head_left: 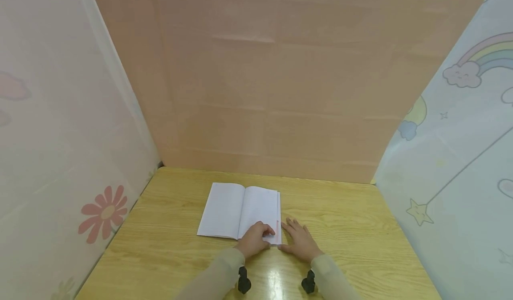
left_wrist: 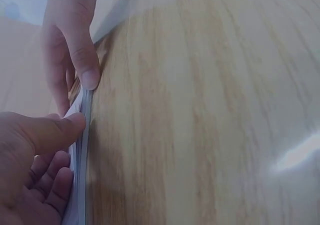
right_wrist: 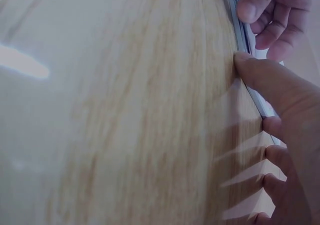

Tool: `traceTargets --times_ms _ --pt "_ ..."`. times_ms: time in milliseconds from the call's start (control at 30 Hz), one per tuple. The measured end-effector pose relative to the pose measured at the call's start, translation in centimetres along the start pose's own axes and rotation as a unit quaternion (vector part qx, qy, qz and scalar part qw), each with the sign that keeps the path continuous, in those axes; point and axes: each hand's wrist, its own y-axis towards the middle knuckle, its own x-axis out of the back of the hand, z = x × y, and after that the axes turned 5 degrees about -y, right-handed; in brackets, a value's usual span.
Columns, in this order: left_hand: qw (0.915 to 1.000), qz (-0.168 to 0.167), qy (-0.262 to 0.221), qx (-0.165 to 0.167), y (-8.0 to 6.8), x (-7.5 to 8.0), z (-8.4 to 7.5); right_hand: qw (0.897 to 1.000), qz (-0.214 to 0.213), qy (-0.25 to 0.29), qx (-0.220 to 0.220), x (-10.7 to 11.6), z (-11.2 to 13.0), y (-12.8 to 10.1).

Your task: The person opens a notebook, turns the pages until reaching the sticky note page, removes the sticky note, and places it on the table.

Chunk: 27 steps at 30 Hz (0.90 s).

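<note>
Head view showed an open notebook point(head_left: 240, 211) lying flat on a wooden tabletop point(head_left: 352, 220), nearer the person than the far wall, its pages blank and pale. Both hands met at its near right corner. The left hand point(head_left: 253, 240) lay on the lower part of the right-hand page with its fingers curled, the thumb reaching toward the page edge, where a thin pink strip of cover showed. The right hand point(head_left: 301, 242) lay flat on the tabletop just beside that same edge, fingers straight and slightly spread, its thumb side touching the notebook. Pale sleeves point(head_left: 218, 273) covered both forearms.

Left wrist view gave the closer look: the left thumb point(left_wrist: 55, 130) pressed against the stacked page edges point(left_wrist: 82, 150), with the other fingers folded under or against the paper below it, so the left hand pinched the edge of the pages. The right hand's thumb point(left_wrist: 80, 55) came down from above and touched the same edge.

Right wrist view showed the right thumb point(right_wrist: 272, 85) lying along the notebook's edge where it met the wood, the remaining fingers resting straight on the tabletop, and the left hand's curled fingers point(right_wrist: 272, 22) on the pages beyond.

Fabric screens stood around the tabletop: one with a red flower point(head_left: 105, 212) at the left, a plain peach one behind, one with a rainbow point(head_left: 486, 53) at the right.
</note>
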Motion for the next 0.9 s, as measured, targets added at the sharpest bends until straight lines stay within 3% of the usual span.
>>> traceTargets --times_ms 567,900 --pt "0.9995 -0.020 0.015 -0.018 -0.11 0.72 0.23 1.000 -0.001 -0.009 -0.004 -0.51 -0.64 0.14" --pt "0.9983 -0.047 -0.030 0.013 -0.14 0.75 0.87 1.000 0.002 -0.007 -0.003 -0.25 -0.25 0.02"
